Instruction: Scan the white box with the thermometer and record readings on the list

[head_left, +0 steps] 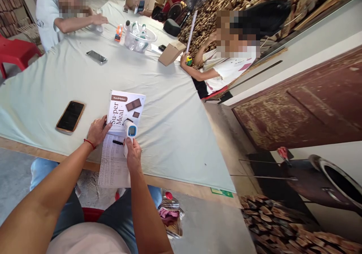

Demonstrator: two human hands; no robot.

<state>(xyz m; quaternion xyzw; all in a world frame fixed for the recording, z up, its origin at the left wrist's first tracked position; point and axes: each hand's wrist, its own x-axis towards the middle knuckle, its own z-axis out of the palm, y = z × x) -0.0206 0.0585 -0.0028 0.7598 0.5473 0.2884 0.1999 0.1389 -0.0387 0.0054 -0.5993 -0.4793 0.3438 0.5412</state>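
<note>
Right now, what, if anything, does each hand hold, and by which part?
The right hand holds the thermometer by its handle; the left hand holds the white box near its lower left corner.

Bottles (135,29) in tub (130,43); red stool (18,50)

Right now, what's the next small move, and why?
Probably take a reading: the right hand grips the thermometer with its nose toward the box, and the left hand is already at the box's left edge.
</note>
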